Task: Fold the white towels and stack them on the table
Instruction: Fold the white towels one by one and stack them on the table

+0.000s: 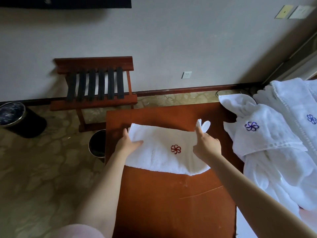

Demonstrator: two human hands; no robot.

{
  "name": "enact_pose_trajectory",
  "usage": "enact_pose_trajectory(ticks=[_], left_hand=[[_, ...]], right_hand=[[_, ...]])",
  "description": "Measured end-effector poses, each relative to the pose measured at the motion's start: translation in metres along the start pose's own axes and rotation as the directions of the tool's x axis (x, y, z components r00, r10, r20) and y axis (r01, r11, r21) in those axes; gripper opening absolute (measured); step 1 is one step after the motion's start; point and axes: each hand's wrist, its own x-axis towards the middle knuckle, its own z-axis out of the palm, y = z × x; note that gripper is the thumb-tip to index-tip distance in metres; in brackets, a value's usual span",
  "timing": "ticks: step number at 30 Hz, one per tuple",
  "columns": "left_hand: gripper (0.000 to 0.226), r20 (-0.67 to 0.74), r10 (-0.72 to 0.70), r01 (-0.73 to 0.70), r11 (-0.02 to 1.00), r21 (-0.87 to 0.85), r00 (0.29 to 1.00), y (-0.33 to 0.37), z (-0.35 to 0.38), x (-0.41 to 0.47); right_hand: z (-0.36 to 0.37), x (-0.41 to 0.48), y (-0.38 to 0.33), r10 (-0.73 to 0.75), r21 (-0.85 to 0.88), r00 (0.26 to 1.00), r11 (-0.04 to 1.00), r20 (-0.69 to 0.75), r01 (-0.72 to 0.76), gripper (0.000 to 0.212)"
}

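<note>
Two hands on one white towel (163,152), which lies flat across the far half of the table (171,203), red emblem (175,149) up, already doubled by the look of its thick near edge; left hand (127,145) grips the towel's left edge, thumb on top, other fingers mostly hidden past the hem; right hand (206,146) pinches the far right edge, w/ a loose corner (204,125) sticking up just beyond the fingertips. Step in hand, prob.: mid-fold on the 1st towel, edges held ready for another fold or a squaring-up; no folded stack on the table yet, so the task looks early. Next move calls for bringing one side over to the other, edges matched, that stray corner tucked in, then pressing flat; table has bare wood nearer the person for this. Around: pile of unfolded white towels (271,143) w/ blue emblems at right, its edge lying over the table's right side & near the right hand, could crowd the fold; luggage rack (96,83) by the wall; dark bin (97,145) just beside the table's left edge; another bin (17,117) far left; none of these in the way.
</note>
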Motion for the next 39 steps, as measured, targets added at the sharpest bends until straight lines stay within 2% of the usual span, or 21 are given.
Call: enact_pose_trajectory(ticks=[4, 9, 12, 17, 23, 28, 32, 35, 39], left_hand=[[0.122, 0.004, 0.110, -0.110, 0.994, 0.011, 0.994, -0.011, -0.001, -0.012], [0.121, 0.026, 0.177, -0.175, 0.984, -0.043, 0.984, -0.022, 0.006, -0.035], [0.107, 0.083, 0.250, -0.253, 0.967, 0.020, 0.965, -0.022, 0.007, -0.047], [0.056, 0.037, 0.241, -0.241, 0.970, -0.003, 0.970, -0.017, 0.005, -0.070], [0.046, -0.136, 0.384, -0.380, 0.923, 0.058, 0.913, 0.015, -0.033, -0.090], [0.048, -0.368, 0.428, -0.449, 0.893, 0.030, 0.825, 0.057, -0.054, -0.119], [0.051, -0.497, 0.541, -0.584, 0.807, 0.082, 0.678, 0.095, -0.055, -0.148], [0.050, -0.556, 0.577, -0.656, 0.751, 0.074, 0.598, 0.122, -0.049, -0.175], [0.049, -0.572, 0.630, -0.716, 0.691, 0.103, 0.525, 0.162, -0.031, -0.214]], right_hand=[[0.000, -0.005, 0.008, 0.007, -0.013, 1.000, 1.000, -0.021, -0.007, 0.094], [0.002, -0.017, 0.022, 0.022, -0.034, 0.999, 0.999, -0.039, -0.023, 0.089], [0.003, -0.022, 0.029, -0.001, -0.032, 1.000, 0.999, -0.008, 0.000, 0.081], [-0.001, -0.031, 0.034, -0.049, 0.039, 0.998, 0.998, -0.042, 0.050, 0.066], [-0.033, -0.032, 0.029, -0.114, 0.207, 0.982, 0.968, -0.151, 0.144, 0.053], [-0.064, -0.041, 0.035, -0.087, 0.395, 0.925, 0.887, -0.369, 0.241, 0.051], [-0.087, -0.053, 0.059, 0.011, 0.482, 0.863, 0.833, -0.504, 0.271, 0.051], [-0.099, -0.061, 0.087, 0.120, 0.568, 0.838, 0.784, -0.532, 0.248, 0.050], [-0.114, -0.074, 0.133, 0.181, 0.608, 0.792, 0.743, -0.583, 0.278, 0.050]])
